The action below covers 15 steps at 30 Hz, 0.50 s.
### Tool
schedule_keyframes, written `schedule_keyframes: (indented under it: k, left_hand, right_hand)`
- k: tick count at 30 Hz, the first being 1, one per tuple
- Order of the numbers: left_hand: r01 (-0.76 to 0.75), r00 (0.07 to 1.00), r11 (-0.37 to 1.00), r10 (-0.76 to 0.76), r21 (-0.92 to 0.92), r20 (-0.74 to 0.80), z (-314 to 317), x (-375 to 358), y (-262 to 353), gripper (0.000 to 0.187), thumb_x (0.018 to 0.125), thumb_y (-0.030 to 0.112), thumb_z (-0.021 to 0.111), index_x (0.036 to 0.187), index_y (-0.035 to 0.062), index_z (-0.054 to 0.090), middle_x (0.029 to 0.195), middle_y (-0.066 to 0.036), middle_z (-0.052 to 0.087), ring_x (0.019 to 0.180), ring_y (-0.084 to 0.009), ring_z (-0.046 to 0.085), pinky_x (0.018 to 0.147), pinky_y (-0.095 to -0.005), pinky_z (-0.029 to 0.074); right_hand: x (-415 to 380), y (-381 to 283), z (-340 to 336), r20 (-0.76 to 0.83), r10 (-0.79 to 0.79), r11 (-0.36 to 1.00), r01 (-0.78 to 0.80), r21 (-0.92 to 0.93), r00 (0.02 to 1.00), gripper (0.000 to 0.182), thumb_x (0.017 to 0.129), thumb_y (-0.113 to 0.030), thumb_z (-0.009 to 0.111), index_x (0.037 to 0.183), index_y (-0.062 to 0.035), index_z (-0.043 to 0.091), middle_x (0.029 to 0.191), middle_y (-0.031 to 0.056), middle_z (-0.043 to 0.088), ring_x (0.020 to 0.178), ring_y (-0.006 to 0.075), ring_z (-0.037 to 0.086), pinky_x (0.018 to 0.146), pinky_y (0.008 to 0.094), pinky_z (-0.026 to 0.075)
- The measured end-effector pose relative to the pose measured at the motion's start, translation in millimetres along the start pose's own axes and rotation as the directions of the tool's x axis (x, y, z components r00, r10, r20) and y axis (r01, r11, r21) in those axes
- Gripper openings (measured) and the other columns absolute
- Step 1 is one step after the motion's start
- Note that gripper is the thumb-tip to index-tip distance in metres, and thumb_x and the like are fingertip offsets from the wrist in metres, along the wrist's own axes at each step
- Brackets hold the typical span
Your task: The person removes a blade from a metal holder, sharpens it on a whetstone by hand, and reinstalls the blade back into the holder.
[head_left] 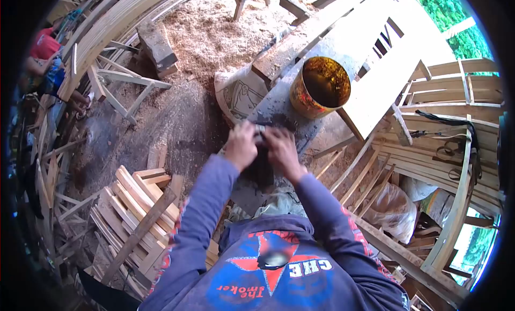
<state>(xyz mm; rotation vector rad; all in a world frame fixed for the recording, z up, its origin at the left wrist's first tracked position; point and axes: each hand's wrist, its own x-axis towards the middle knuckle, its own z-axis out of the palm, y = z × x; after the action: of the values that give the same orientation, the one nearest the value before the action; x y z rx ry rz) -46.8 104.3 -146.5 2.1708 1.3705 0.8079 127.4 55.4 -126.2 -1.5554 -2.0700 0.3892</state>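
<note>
My left hand (243, 145) and my right hand (282, 152) meet in front of my chest, over the near end of a dark, wet-looking bench (276, 110). Between their curled fingers is a small dark and pale object (260, 133), mostly hidden, which I cannot make out. Beyond my right hand, a round open tin (308, 99) stands on the bench, yellowish inside and red-orange outside. A printed sheet or sack (241, 96) hangs at the bench's left edge.
Stacked wood pieces (134, 204) lie at the lower left, near a wooden trestle (129, 80). Sawdust (201, 37) covers the floor ahead. Long boards (391, 59) extend at the right, above plastic sacks (391, 209). A person in red (45, 45) is at the far left.
</note>
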Motion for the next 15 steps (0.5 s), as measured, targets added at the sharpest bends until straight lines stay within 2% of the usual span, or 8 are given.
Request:
schedule_keyframes:
  k: [1,2,3,5,9,12,13,15]
  left_hand:
    - [-0.034,0.999,0.999,0.033,0.026,0.010,7,-27,3,0.018,0.090,0.017,0.069,0.104,0.0070,0.067,0.108,-0.015,0.063,0.103,-0.0401,0.060,0.089,-0.0525,0.047]
    - [0.110,0.988,0.994,-0.108,-0.018,0.114,-2,-53,30,0.020,0.088,0.014,0.068,0.106,0.0045,0.068,0.111,-0.016,0.062,0.105,-0.0410,0.060,0.093,-0.0538,0.047]
    - [0.116,0.993,0.979,-0.110,-0.169,0.049,6,-73,37,0.022,0.089,0.013,0.066,0.107,0.0024,0.068,0.114,-0.019,0.062,0.107,-0.0422,0.060,0.094,-0.0544,0.047]
    - [0.088,0.996,0.996,-0.087,0.034,-0.034,24,-55,13,0.019,0.090,0.013,0.065,0.106,0.0029,0.067,0.115,-0.018,0.063,0.106,-0.0415,0.060,0.095,-0.0530,0.047]
    - [0.067,0.998,0.997,-0.068,0.048,0.012,-2,3,6,0.017,0.090,0.011,0.066,0.106,0.0065,0.069,0.109,-0.017,0.063,0.104,-0.0391,0.061,0.091,-0.0509,0.048]
    - [0.120,0.990,0.992,-0.117,-0.036,0.081,7,-70,34,0.029,0.085,0.013,0.073,0.113,0.0048,0.068,0.110,-0.013,0.062,0.107,-0.0379,0.062,0.093,-0.0512,0.048]
    - [0.145,0.989,0.983,-0.140,-0.116,0.047,12,-77,35,0.033,0.085,0.013,0.072,0.117,0.0041,0.067,0.112,-0.014,0.063,0.108,-0.0394,0.061,0.095,-0.0511,0.048]
    - [0.049,0.988,0.994,-0.033,0.100,-0.149,27,-47,10,0.029,0.086,0.012,0.068,0.113,0.0044,0.067,0.111,-0.015,0.063,0.107,-0.0394,0.061,0.092,-0.0511,0.048]
  right_hand:
    - [-17,0,0,0.036,-0.007,1.000,0.008,-0.021,0.999,0.046,0.081,-0.008,0.067,0.128,-0.0070,0.068,0.127,0.0132,0.068,0.118,0.0347,0.060,0.106,0.0495,0.043]
    - [-52,7,11,0.030,-0.043,0.999,0.044,-0.016,0.999,0.047,0.081,-0.008,0.068,0.128,-0.0078,0.068,0.128,0.0129,0.067,0.120,0.0348,0.060,0.108,0.0489,0.042]
    - [-64,0,7,0.032,-0.019,0.996,0.017,0.084,0.999,0.049,0.078,-0.007,0.068,0.127,-0.0077,0.069,0.128,0.0132,0.067,0.121,0.0347,0.059,0.110,0.0479,0.041]
    - [-36,2,5,0.019,-0.054,0.998,0.055,-0.036,0.998,0.049,0.078,-0.006,0.065,0.127,-0.0075,0.068,0.127,0.0135,0.067,0.121,0.0345,0.059,0.109,0.0472,0.042]
    - [15,10,3,0.022,-0.032,0.999,0.032,-0.005,0.999,0.053,0.079,-0.004,0.062,0.131,-0.0074,0.065,0.128,0.0137,0.068,0.122,0.0354,0.059,0.108,0.0488,0.042]
    - [-61,5,5,0.070,-0.048,0.998,0.045,0.034,0.996,0.046,0.087,-0.011,0.070,0.133,-0.0086,0.066,0.129,0.0123,0.068,0.124,0.0340,0.059,0.110,0.0512,0.042]
    - [-59,-2,1,0.099,-0.028,0.998,0.022,0.064,0.995,0.041,0.091,-0.021,0.072,0.130,-0.0088,0.069,0.128,0.0118,0.068,0.122,0.0346,0.060,0.110,0.0516,0.042]
    - [-17,0,-3,0.015,-0.076,0.997,0.077,-0.022,0.997,0.039,0.087,-0.009,0.069,0.125,-0.0069,0.070,0.121,0.0145,0.071,0.116,0.0360,0.063,0.103,0.0487,0.045]
